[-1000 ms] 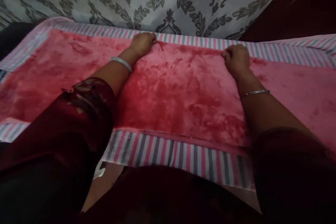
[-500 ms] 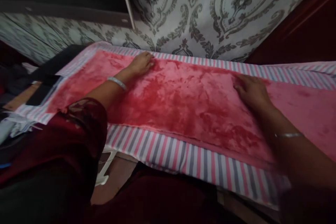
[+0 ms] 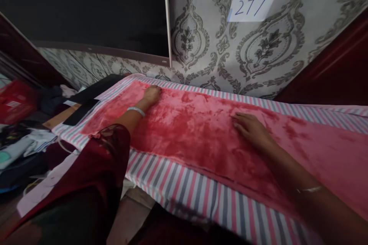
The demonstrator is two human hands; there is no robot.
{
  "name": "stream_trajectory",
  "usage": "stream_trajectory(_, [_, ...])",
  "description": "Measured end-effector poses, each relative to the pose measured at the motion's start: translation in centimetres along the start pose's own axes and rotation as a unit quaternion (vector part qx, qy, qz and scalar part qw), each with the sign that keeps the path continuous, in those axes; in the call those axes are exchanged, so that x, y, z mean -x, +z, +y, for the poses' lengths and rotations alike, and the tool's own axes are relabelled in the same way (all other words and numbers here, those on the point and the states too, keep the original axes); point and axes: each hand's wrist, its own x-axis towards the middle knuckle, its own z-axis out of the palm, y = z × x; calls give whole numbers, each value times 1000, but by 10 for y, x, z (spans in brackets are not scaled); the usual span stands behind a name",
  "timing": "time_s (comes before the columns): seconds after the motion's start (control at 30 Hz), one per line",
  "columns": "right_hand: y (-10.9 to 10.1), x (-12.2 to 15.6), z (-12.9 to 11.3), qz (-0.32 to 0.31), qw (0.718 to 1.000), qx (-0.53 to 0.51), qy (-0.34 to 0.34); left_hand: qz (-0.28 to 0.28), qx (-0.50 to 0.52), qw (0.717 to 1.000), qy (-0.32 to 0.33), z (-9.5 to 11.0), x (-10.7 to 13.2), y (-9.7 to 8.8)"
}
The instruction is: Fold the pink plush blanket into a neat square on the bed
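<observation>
A long red-pink plush cloth with a mottled pile lies over a larger striped cloth in white, pink and grey. My left hand, a bracelet on its wrist, is at the far edge of the plush cloth toward its left end. Its fingers are curled down into the fabric, tips hidden. My right hand lies palm down on the plush, right of the middle, fingers stretched out. Darker brushed patches show around both hands.
Behind stands a patterned wall with a paper sign reading 277 and a dark screen. A black phone-like slab lies at the left end on the striped cloth's border. Piled clothes are at far left; a dark red panel rises at right.
The view has tilted up, bringing the paper sign into sight. My right hand has moved left across the plush. My left hand remains near the far edge, its fingers now more curled.
</observation>
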Motion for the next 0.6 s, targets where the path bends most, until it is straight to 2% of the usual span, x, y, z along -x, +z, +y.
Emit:
stream_trajectory(0.1, [13, -37, -4, -1, 1000, -11, 0, -46, -39, 997, -43, -10, -15, 1])
stream_trajectory(0.3, [24, -96, 10, -31, 998, -4, 58, -94, -60, 993, -28, -36, -42, 17])
stream_trajectory(0.4, [29, -113, 16, -49, 993, 30, 108, -88, -61, 994, -20, -45, -52, 25])
stream_trajectory(0.47, [32, -119, 18, -63, 987, 68, 128, -72, -52, 995, -41, -50, -59, 27])
stream_trajectory(0.6, [36, -123, 21, -39, 982, 106, 154, -28, -41, 996, -69, -55, -70, 34])
